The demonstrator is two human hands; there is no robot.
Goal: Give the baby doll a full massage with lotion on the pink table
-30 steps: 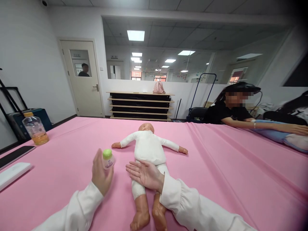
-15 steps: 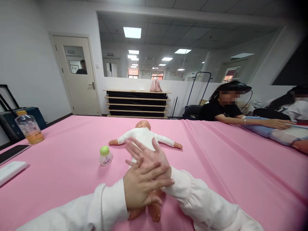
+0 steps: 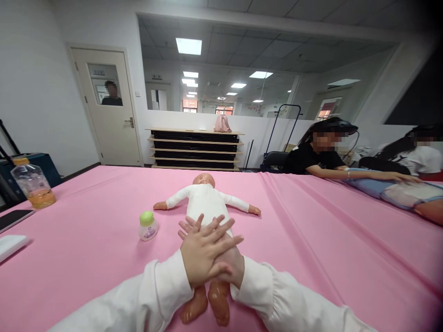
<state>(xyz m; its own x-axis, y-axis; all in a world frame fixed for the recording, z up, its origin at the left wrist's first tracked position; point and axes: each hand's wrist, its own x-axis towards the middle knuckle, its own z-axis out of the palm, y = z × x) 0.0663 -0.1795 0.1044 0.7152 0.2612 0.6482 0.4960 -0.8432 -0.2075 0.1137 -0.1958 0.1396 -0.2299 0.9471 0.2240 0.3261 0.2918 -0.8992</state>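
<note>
A baby doll (image 3: 206, 199) in a white bodysuit lies on its back on the pink-covered table, its arms spread and its bare brown feet toward me. Above its lower body, my left hand (image 3: 202, 253) lies across my right hand (image 3: 235, 266), back upward and fingers spread. The right hand is largely covered by the left; its outstretched fingertips show past the left fingers. No object shows in either hand. Whether the hands touch the doll cannot be made out. To the left stands a small jar (image 3: 148, 228) with a green lid.
At the left edge are a bottle with orange liquid (image 3: 38, 193), a dark phone (image 3: 14, 220) and a white flat object (image 3: 12, 246). A pink cloth (image 3: 297, 258) with creases covers the table. At right, a person in black (image 3: 311, 154) reaches over another doll in blue (image 3: 372, 184).
My right hand has drawn back toward me beneath the left, so the doll's chest and feet show more. The view has shifted slightly.
</note>
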